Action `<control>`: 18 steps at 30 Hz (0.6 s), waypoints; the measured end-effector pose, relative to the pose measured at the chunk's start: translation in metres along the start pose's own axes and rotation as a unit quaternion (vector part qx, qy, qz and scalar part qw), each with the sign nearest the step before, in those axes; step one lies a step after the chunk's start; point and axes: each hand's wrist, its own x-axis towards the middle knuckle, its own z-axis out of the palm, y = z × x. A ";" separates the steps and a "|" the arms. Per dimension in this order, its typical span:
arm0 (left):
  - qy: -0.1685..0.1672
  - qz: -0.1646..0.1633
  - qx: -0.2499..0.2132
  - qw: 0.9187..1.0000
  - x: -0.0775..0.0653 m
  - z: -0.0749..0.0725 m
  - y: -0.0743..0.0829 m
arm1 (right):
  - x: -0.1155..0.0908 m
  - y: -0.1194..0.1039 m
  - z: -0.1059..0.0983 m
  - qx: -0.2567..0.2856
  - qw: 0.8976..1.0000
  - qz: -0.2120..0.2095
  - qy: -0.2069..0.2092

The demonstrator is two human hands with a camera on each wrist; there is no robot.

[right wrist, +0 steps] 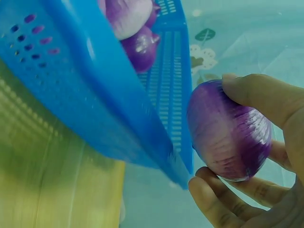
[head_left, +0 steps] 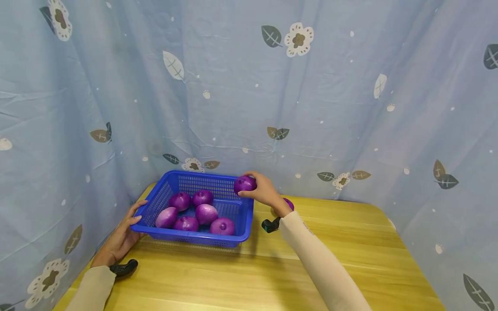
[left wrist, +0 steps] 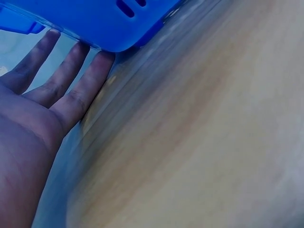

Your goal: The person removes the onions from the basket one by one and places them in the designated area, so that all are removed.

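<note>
A blue plastic basket (head_left: 194, 238) with slotted walls holds several purple onions (head_left: 206, 214). My left hand (head_left: 126, 233) grips the basket's left side, thumb and a finger at the rim. In the left wrist view, three fairly straight fingers (left wrist: 78, 95) reach its outer wall. At the basket's back right corner, my right hand (head_left: 264, 190) holds another purple onion (head_left: 244, 184) level with the rim. The right wrist view shows the thumb on one side of this onion (right wrist: 228, 130) and the fingers around the other, just outside the basket wall (right wrist: 109, 85).
One more purple onion (head_left: 288, 204) lies on the wooden table (head_left: 342, 242), partly hidden behind the right wrist. Flowered blue curtains (head_left: 249, 95) close in the table's back and sides. A black wrist device (head_left: 124, 268) sits at each sleeve.
</note>
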 end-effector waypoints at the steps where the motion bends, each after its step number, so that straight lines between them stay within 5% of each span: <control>1: -0.002 0.001 -0.003 1.000 0.000 0.000 0.000 | -0.001 0.002 -0.002 0.002 1.000 0.001 0.002; 18: -0.013 0.024 -0.012 1.000 -0.001 0.000 0.002 | -0.028 0.032 -0.042 0.007 0.999 0.009 0.039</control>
